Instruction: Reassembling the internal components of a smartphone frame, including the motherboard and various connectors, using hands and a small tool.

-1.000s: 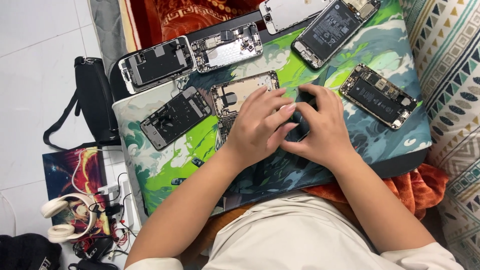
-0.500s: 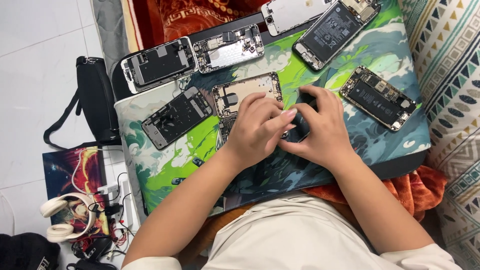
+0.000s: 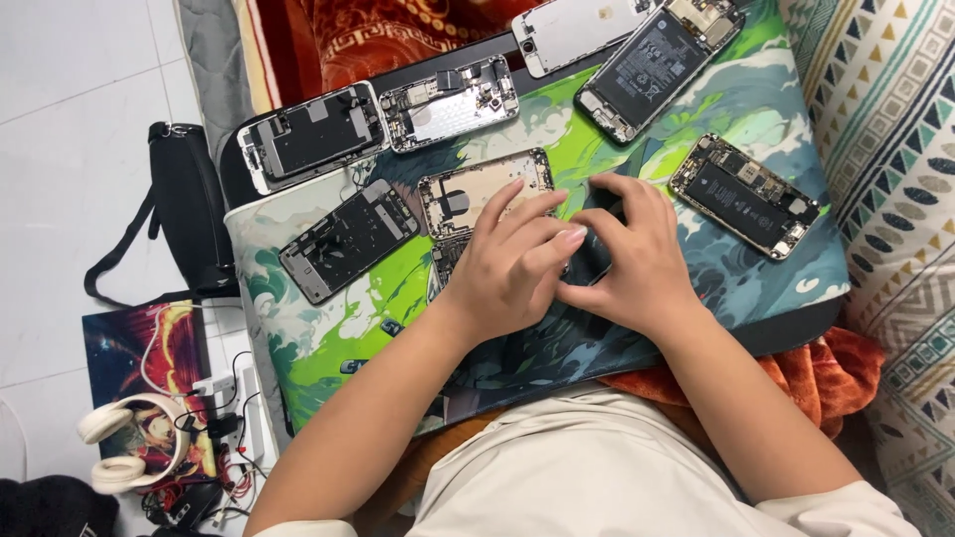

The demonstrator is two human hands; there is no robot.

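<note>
Head-camera view, looking down at a work mat. The left hand [image 3: 507, 261] and right hand [image 3: 637, 261] meet at the centre of the green-and-blue printed mat [image 3: 328, 348], both closed around a small dark phone [image 3: 595, 261] that lies on the mat between them. The fingers curl over the device and hide most of it; only a dark edge shows between the two hands. Such a two-handed hold would steady a thin object, though which part is being worked cannot be told.

Several opened handsets are spread flat, well apart, insides upward — an arrangement that keeps each in plain sight and within arm's reach. A bare tan housing [image 3: 484, 189] lies just beyond the left hand's fingertips. A dark opened phone [image 3: 348, 239] sits to its left, and two more [image 3: 310, 134] [image 3: 450, 101] lie along the far edge. On the right are a battery-fitted phone [image 3: 744, 195] and, farther off, another [image 3: 659, 60] beside a silver back cover [image 3: 577, 30].

Off the mat, on the floor at left — a black bag [image 3: 184, 214] and cream headphones [image 3: 129, 447] among cables.
</note>
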